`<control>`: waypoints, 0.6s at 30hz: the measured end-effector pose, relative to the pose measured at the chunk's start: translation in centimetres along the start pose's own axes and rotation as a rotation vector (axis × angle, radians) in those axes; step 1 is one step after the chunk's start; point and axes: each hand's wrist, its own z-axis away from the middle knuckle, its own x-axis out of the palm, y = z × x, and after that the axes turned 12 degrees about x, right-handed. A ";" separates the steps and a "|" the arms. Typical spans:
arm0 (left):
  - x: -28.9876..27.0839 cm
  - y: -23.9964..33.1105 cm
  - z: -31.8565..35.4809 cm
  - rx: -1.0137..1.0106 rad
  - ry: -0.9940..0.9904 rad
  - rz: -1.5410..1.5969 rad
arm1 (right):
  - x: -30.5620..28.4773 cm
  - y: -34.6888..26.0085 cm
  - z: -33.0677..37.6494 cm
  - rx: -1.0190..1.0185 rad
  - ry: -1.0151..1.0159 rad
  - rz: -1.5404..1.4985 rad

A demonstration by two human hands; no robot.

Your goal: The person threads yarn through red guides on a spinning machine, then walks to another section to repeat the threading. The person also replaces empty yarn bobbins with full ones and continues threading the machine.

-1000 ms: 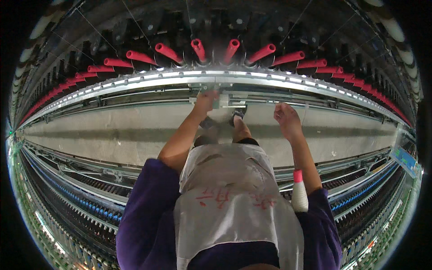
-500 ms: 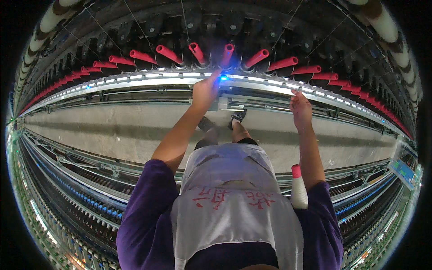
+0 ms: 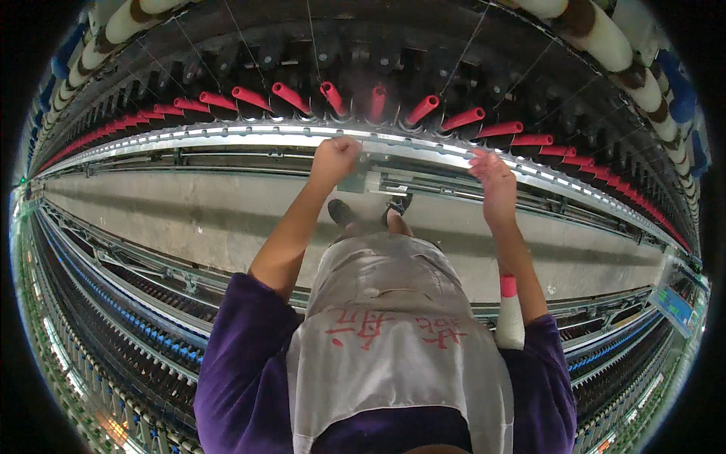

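Observation:
My left hand point(image 3: 333, 159) is raised to the long shiny metal rail point(image 3: 227, 140) of a spinning frame, its fingers curled into a fist right beside a small grey metal part point(image 3: 355, 180) on the rail. To the right, my right hand point(image 3: 491, 178) rests its spread fingers on the same rail and holds nothing. Just above the rail runs a row of red empty bobbin tubes point(image 3: 376, 102), with thin threads leading up from them. A white yarn bobbin with a red tip point(image 3: 509, 314) stands upright beside my right forearm, next to my grey apron point(image 3: 386, 318).
A grey concrete aisle floor point(image 3: 189, 208) lies below the rail, with my shoes point(image 3: 342, 212) on it. A second machine row with blue parts point(image 3: 136, 318) runs behind at lower left. Large white-and-brown roving packages point(image 3: 605, 38) hang along the top. A small screen point(image 3: 673, 303) sits at right.
Both hands have risen from below the rail up onto it. The left hand has closed into a fist at the rail. A blue light seen by the left hand half a second ago is gone.

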 end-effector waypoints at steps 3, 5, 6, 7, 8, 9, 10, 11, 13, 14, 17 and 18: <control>0.0 4.2 0.0 0.117 0.244 0.471 | 4.6 -1.2 1.4 -0.061 -0.328 0.179; 1.3 6.5 -1.2 0.293 0.412 0.535 | 8.5 -0.8 1.2 -0.070 -0.428 0.359; 2.0 7.1 -2.1 0.452 0.467 0.510 | 9.6 -1.0 0.7 -0.199 -0.417 0.488; 2.7 7.2 -2.7 0.569 0.479 0.325 | 10.5 -1.2 0.3 -0.294 -0.421 0.627; 2.9 6.7 -3.0 0.619 0.369 0.036 | 11.0 -1.4 0.0 -0.335 -0.403 0.803; 2.9 5.8 -3.1 0.789 0.323 -0.195 | 11.0 -1.9 0.0 -0.411 -0.385 0.782; 2.6 4.4 -2.9 0.990 0.285 -0.441 | 10.7 -2.6 0.2 -0.437 -0.401 0.697; 2.2 2.5 -1.9 0.854 0.306 -0.407 | 9.8 -3.3 0.8 -0.394 -0.397 0.650; 0.6 -1.5 0.6 0.465 0.333 -0.331 | 7.9 -5.0 2.5 -0.353 -0.365 0.558; -0.1 -3.5 2.3 0.219 0.332 -0.276 | 7.1 -5.7 3.5 -0.317 -0.339 0.519; 0.3 -7.1 5.3 0.212 0.342 -0.318 | 5.2 -6.9 5.9 -0.244 -0.280 0.445; 1.0 -7.5 5.7 0.193 0.310 -0.313 | 5.0 -7.1 6.5 -0.244 -0.272 0.441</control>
